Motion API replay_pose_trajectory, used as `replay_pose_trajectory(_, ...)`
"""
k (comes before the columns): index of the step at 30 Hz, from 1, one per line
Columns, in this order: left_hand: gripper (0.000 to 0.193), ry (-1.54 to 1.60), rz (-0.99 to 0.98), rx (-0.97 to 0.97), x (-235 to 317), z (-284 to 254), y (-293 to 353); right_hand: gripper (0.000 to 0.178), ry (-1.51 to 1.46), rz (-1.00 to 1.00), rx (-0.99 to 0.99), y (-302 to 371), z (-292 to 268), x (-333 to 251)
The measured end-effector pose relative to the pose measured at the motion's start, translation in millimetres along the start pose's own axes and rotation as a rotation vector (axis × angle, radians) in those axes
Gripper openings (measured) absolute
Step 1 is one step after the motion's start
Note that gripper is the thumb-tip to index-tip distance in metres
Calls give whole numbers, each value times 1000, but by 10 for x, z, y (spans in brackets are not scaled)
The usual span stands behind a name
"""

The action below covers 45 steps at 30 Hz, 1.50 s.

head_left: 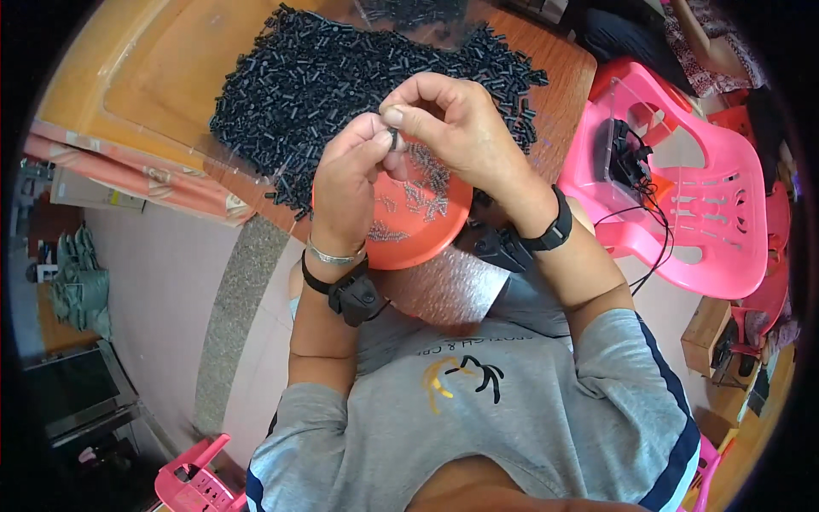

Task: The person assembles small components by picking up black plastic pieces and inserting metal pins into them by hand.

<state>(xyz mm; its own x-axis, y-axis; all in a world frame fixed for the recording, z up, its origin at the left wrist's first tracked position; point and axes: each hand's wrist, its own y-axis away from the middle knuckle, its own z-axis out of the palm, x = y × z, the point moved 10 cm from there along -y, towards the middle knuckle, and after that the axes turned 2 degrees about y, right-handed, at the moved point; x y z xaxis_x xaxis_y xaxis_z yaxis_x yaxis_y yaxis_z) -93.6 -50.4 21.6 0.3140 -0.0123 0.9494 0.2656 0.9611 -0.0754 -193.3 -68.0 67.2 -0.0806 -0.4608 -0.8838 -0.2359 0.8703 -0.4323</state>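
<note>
My left hand (345, 175) pinches a small black cylindrical piece (393, 140) between thumb and fingers. Close above it, my right hand (452, 128) has its thumb and forefinger pressed together at the piece's upper end; whatever they grip is too small to make out. Both hands are over an orange-red bowl (418, 252), which holds many small silvery springs (426, 200). Beyond the hands lies a broad heap of short black tubular pieces (299, 94), spread on the wooden table.
The wooden table (563, 85) has a patterned cloth (145, 175) along its left side. A pink plastic chair (717, 205) stands at the right, with a black device (630, 158) and cables on it. Another person (717, 51) sits at the far right.
</note>
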Motion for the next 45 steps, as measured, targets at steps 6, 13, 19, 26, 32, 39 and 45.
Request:
replay_pose_trajectory(6,16,75,-9,16,-11,6,-3,9,91,-24,11,37,16,-68)
replay_pose_trajectory(13,18,171,18,12,25,17,1,15,-397,209,-49,56,120,151)
replay_pose_trajectory(19,19,377,6,101,23,-38,-18,40,100,-55,-109,23,96,-48)
replay_pose_trajectory(26,17,387,20,14,-29,-48,-16,36,256,-180,14,35,61,-131)
replay_pose_trajectory(32,18,382,41,-44,-40,-47,-7,30,477,-367,14,69,77,-326)
replay_pose_trajectory(39,17,364,72,-46,14,-38,17,27,450,-405,19,94,101,-386)
replay_pose_trajectory(45,18,376,71,-55,57,-25,16,29,363,-390,53,89,80,-366)
